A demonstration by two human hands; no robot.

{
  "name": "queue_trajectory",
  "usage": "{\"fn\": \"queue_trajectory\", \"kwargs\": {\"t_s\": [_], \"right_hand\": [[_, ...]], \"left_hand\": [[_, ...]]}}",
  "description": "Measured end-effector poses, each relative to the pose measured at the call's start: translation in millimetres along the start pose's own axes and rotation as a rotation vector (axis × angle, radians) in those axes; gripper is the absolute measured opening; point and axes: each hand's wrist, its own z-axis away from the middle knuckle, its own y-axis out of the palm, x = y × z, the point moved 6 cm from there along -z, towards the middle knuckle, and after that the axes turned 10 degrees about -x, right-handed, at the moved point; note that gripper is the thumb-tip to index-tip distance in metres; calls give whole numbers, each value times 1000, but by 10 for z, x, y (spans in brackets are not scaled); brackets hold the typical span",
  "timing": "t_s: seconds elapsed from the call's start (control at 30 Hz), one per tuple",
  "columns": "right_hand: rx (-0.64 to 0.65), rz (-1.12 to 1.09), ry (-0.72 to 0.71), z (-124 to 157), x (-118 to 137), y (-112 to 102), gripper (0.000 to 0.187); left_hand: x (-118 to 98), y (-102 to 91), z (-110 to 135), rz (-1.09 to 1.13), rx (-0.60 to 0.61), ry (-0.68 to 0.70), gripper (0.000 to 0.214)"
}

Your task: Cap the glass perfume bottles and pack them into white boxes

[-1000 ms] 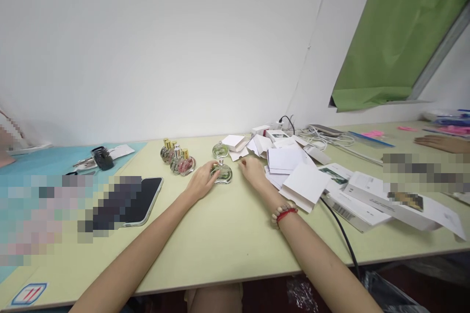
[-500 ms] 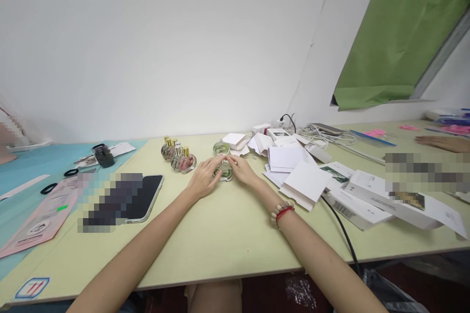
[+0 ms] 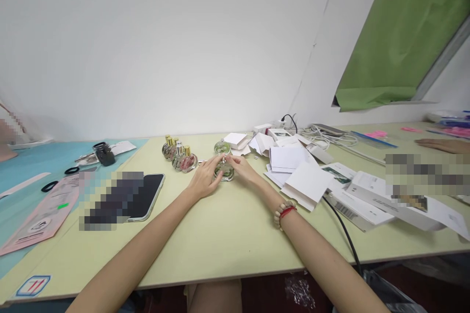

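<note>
A small round glass bottle with green matter inside stands upright on the table between my hands. My left hand curves against its left side, with the fingertips near its top and the thumb at its front. From the right, my right hand has its fingers closed at the bottle's neck, partly hiding it. Just behind stands a second round glass bottle with green contents. To the left is a cluster of several similar bottles with gold or silver caps.
White folded cartons lie heaped on the right, beside white cables and a black cable. A phone, a dark jar and a pink packet lie left. Another person's hand rests at the far right.
The view has shifted slightly. Both hands stay at the same bottle, with only a slight change in the fingers at its neck.
</note>
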Motion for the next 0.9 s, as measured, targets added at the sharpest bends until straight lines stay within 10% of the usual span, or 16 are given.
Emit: {"fn": "queue_trajectory", "kwargs": {"t_s": [0.27, 0.9], "right_hand": [[-98, -205, -34, 5, 220, -52, 46], [2, -156, 1, 21, 99, -2, 63]], "left_hand": [[365, 33, 80, -129, -173, -272, 49], [695, 392, 209, -141, 102, -341, 46]]}}
